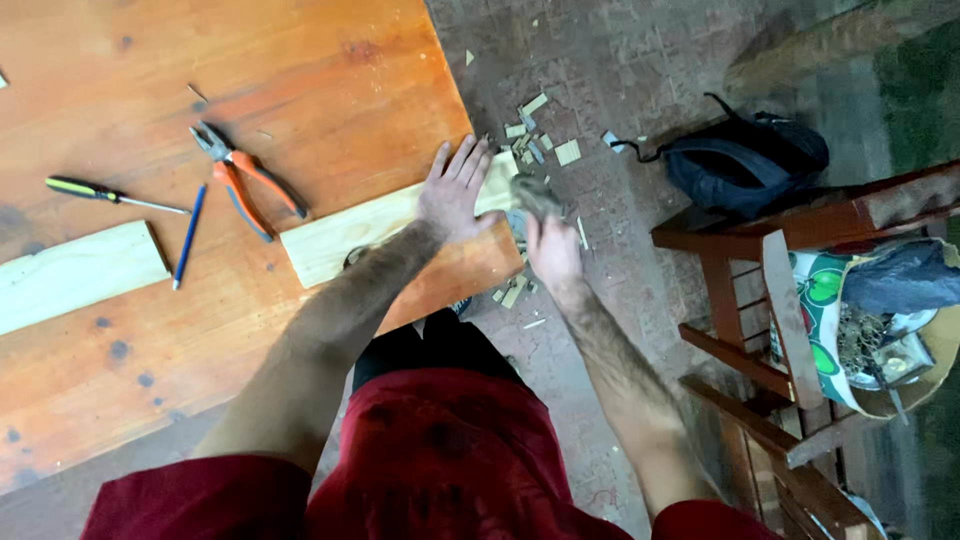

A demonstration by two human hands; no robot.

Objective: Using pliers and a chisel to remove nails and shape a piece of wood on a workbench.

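My left hand (455, 190) lies flat, fingers spread, on a pale wooden plank (345, 235) that rests across the corner of a reddish wooden table (250, 80). The plank's end sticks out past the table edge. My right hand (552, 250) is just beyond that end, closed around a small dark tool (536, 196) whose shape I cannot make out, held against the plank's end.
Orange-handled pliers (245, 180), a screwdriver (105, 195) and a blue pen (188, 235) lie on the table, beside a second pale plank (75, 275). Wood chips (540, 145) litter the floor. A dark backpack (745, 160) and a red wooden chair (790, 300) stand to the right.
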